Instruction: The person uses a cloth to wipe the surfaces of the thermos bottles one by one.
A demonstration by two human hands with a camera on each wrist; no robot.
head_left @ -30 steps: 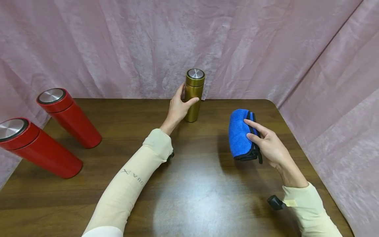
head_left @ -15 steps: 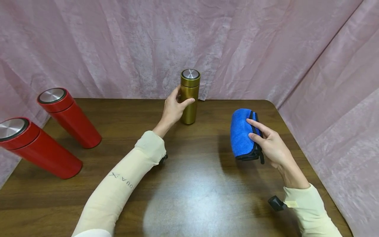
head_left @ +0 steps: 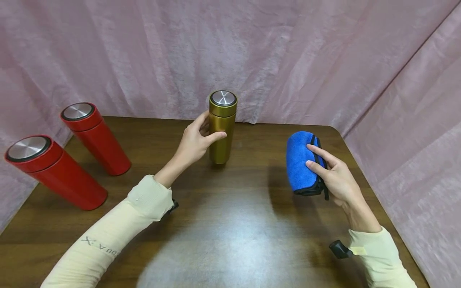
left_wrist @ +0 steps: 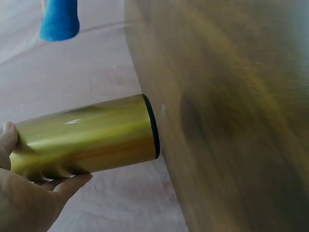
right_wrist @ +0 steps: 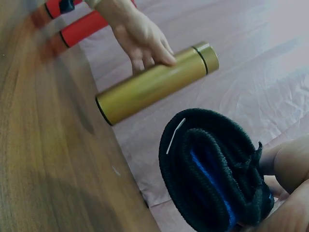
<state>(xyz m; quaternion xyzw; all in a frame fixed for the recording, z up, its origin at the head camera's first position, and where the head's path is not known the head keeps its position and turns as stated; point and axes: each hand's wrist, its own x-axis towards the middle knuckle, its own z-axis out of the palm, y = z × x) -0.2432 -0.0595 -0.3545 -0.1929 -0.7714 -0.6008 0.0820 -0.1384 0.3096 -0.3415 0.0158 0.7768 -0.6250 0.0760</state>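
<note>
My left hand [head_left: 196,140] grips a gold thermos bottle [head_left: 222,120] round its body, thumb across the near side. The bottle stands nearly upright, with a silver disc on its lid. In the left wrist view, its dark-rimmed base shows apart from a shadow on the wood. On the right, my right hand [head_left: 336,174] holds a rolled blue towel [head_left: 300,164] with black edging between thumb and fingers. From the right wrist view, the towel's end shows its folded layers [right_wrist: 207,169]. A shadow lies on the table to the towel's lower left.
Two red thermos bottles, one nearer [head_left: 68,180] and one farther back [head_left: 104,144], stand at the left of the brown wooden table [head_left: 230,224]. Pink curtains [head_left: 173,60] hang behind the table and along its right side.
My left hand has brought the gold thermos bottle leftward and closer. My right hand and the towel sit slightly farther right in view. The head view has shifted a little.
</note>
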